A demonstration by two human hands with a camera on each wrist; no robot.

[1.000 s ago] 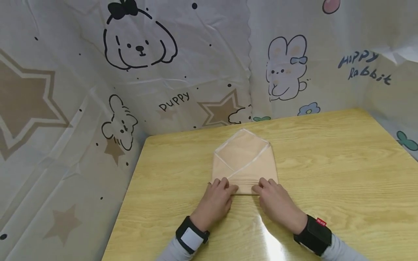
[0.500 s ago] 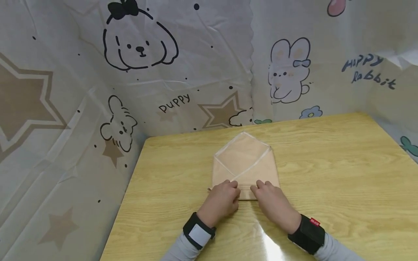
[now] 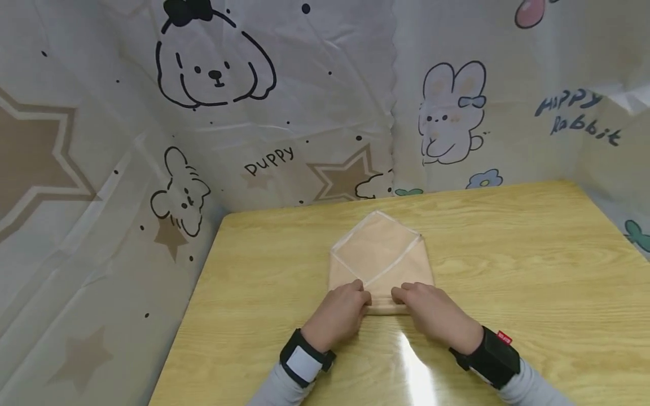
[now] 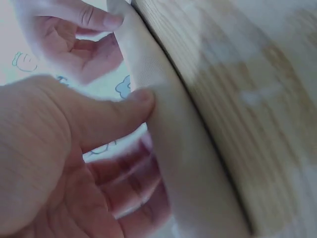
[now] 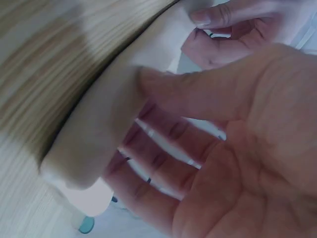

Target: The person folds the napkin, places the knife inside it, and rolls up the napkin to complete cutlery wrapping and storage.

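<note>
A peach cloth with white edging (image 3: 378, 248) lies folded on the wood-grain surface (image 3: 513, 259), its near edge doubled into a thick roll (image 3: 387, 308). The left hand (image 3: 339, 313) and right hand (image 3: 440, 314) each keep a narrow grip on that roll, thumb on the near side, fingers beyond. The step in hand looks like rolling the cloth from its near edge; the next move probably calls for both hands turning evenly toward the pointed far end.

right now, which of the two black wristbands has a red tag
The right wristband, behind the right hand gripping the peach cloth: a red tag sits at its edge. The left wristband shows a pale patch, no red tag.
</note>
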